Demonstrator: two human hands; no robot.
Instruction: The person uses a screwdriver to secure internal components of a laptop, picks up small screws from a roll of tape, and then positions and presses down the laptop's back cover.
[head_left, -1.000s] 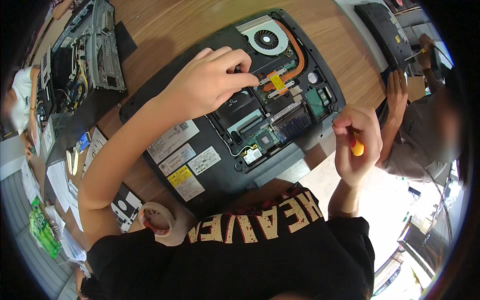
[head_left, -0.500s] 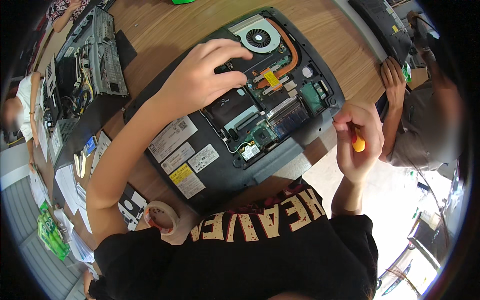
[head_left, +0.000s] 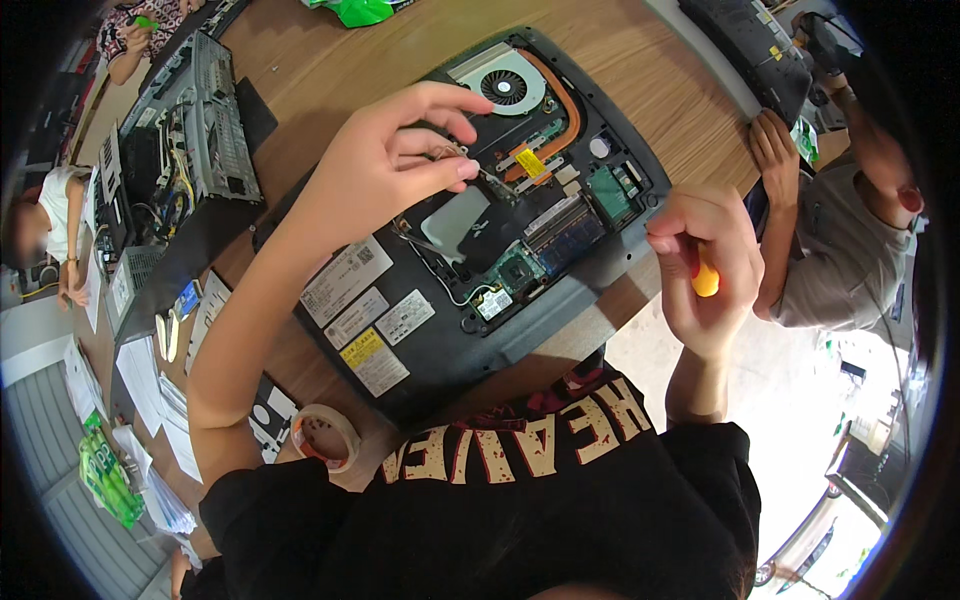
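A laptop (head_left: 430, 355) lies underside up on the table, its inner parts bare: a round fan (head_left: 503, 87), a copper heat pipe (head_left: 570, 110), memory modules (head_left: 570, 235) and a green board (head_left: 517, 270). My left hand (head_left: 405, 160) hovers over its far left part, fingers curled. Beside the thumb is a thin metal strip (head_left: 493, 184); whether my fingers hold it is hard to make out. A grey surface (head_left: 455, 220) shows below that hand. At the laptop's right edge, my right hand (head_left: 712, 265) is closed around a yellow-and-red screwdriver handle (head_left: 706, 281).
An opened computer case (head_left: 185, 150) with exposed wiring stands at the left. Nearer me lie a tape roll (head_left: 325, 438) and papers (head_left: 150, 390). A co-worker's hand (head_left: 775, 150) rests at the table's right edge by a black device (head_left: 755, 65). More people are at the left.
My left hand's fingers have curled in, and it has shifted slightly left. Where a dark part lay beneath it, a grey surface shows. My right hand keeps the screwdriver.
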